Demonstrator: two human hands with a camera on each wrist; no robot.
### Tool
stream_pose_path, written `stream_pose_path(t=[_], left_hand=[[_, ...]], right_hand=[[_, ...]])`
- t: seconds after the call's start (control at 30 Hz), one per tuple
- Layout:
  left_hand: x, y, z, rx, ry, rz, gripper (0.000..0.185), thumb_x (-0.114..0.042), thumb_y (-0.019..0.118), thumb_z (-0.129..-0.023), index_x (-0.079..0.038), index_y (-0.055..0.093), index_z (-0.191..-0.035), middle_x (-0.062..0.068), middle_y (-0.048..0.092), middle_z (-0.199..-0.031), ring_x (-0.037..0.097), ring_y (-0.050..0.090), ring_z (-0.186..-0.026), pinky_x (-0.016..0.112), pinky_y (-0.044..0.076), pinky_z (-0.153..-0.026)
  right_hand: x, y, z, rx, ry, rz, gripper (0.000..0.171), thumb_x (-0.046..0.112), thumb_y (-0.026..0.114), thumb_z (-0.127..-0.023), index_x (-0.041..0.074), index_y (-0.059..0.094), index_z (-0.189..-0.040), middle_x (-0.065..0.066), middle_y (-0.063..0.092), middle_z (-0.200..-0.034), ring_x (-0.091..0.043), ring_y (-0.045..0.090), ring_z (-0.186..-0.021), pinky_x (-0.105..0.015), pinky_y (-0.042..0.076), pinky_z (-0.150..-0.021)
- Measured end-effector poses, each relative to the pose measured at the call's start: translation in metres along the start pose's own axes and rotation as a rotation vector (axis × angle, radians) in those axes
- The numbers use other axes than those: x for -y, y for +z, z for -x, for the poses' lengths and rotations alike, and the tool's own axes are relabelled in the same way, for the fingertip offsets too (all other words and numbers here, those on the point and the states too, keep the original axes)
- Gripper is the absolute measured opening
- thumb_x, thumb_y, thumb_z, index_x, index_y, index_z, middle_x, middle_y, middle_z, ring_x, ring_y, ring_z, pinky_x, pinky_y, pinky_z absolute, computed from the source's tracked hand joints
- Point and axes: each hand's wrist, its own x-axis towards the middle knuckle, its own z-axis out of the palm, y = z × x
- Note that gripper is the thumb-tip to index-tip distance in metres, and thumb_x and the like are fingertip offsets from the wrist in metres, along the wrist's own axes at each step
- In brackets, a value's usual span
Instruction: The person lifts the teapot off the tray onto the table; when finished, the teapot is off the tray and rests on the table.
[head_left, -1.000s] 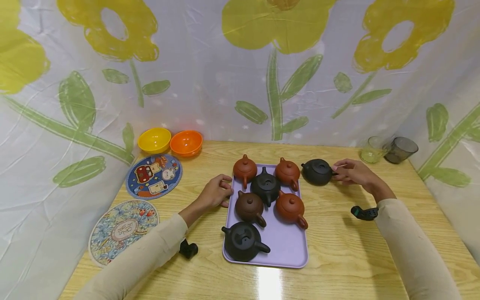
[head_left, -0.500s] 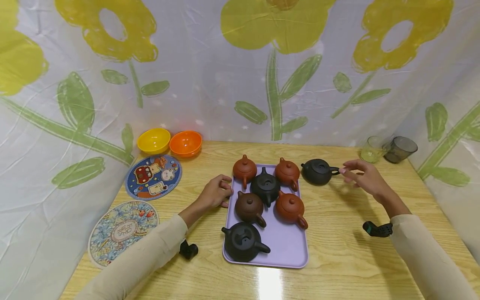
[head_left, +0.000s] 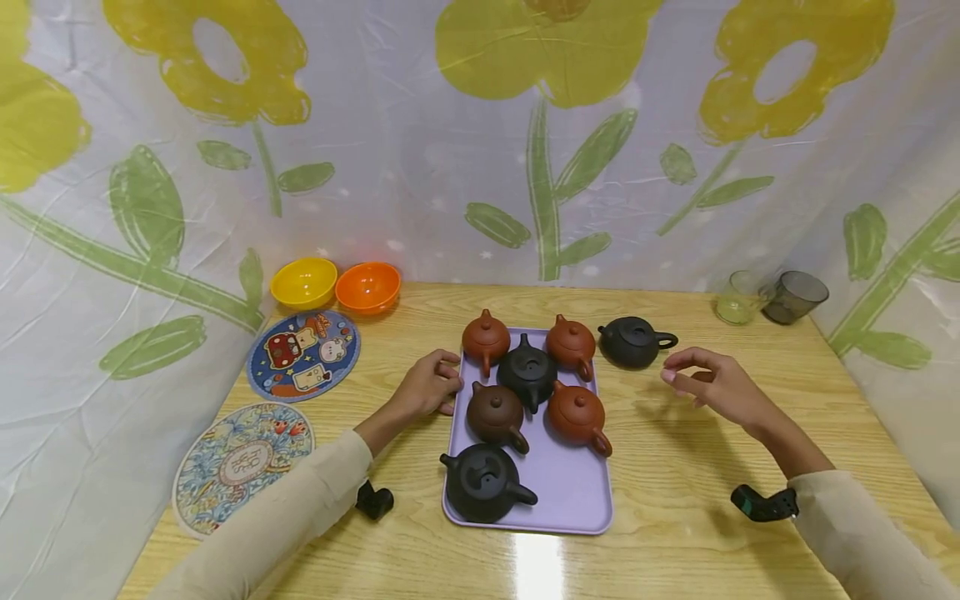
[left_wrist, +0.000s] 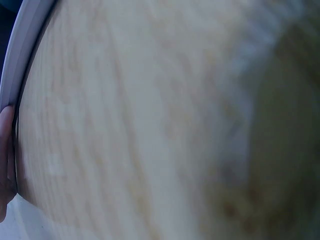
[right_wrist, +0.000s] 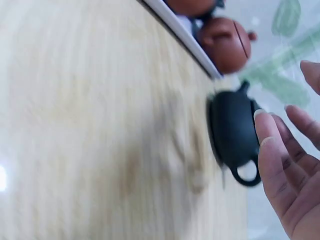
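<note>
In the head view, my left hand (head_left: 429, 385) holds the left rim of the lilac tray (head_left: 573, 500) with bent fingers. The left wrist view shows fingers (left_wrist: 6, 145) right at that rim. My right hand (head_left: 712, 382) hovers with loosely bent, empty fingers just right of a flat black teapot (head_left: 630, 343), whose handle points toward it. That teapot stands on the table beyond the tray's far right corner. On the tray are orange-brown teapots, among them one at the right (head_left: 576, 408), a dark brown teapot (head_left: 495, 414), and black teapots in the middle (head_left: 527, 371) and near left corner (head_left: 482, 483).
A yellow bowl (head_left: 303, 282) and an orange bowl (head_left: 368, 287) stand at the back left. Before them lie a blue mat (head_left: 300, 354) and a floral mat (head_left: 247, 467). A clear glass cup (head_left: 737, 300) and a grey glass (head_left: 797, 296) stand back right, near the curtain.
My right hand has let go of the flat black teapot's handle, drawn away to the right, then come slightly nearer the table front. The left hand stays at the tray rim.
</note>
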Motion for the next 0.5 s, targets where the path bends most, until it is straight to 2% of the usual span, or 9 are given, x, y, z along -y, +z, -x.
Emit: stream_pose_path(t=[0.27,0.5], left_hand=[[0.000,-0.001,0.001,-0.005,-0.003,0.010,0.039,-0.001,0.065,-0.091,-0.003,0.056,-0.130,0.013,0.061,-0.099,0.017,0.061,-0.076,0.033,0.062,-0.052],[0.000,0.001,0.001,-0.006,0.006,0.000,0.038,0.000,0.065,-0.092,-0.002,0.056,-0.129,0.012,0.061,-0.099,0.016,0.062,-0.078,0.033,0.063,-0.052]], right_hand=[[0.015,0.035,0.013,0.092,-0.006,-0.054,0.040,0.031,0.064,-0.099,-0.001,0.061,-0.123,-0.021,0.064,-0.118,-0.027,0.067,-0.087,-0.036,0.056,-0.063],[0.020,0.069,0.026,0.153,-0.030,-0.096,0.029,0.027,0.067,-0.097,0.003,0.066,-0.111,-0.017,0.063,-0.109,-0.024,0.065,-0.074,-0.028,0.052,-0.056]])
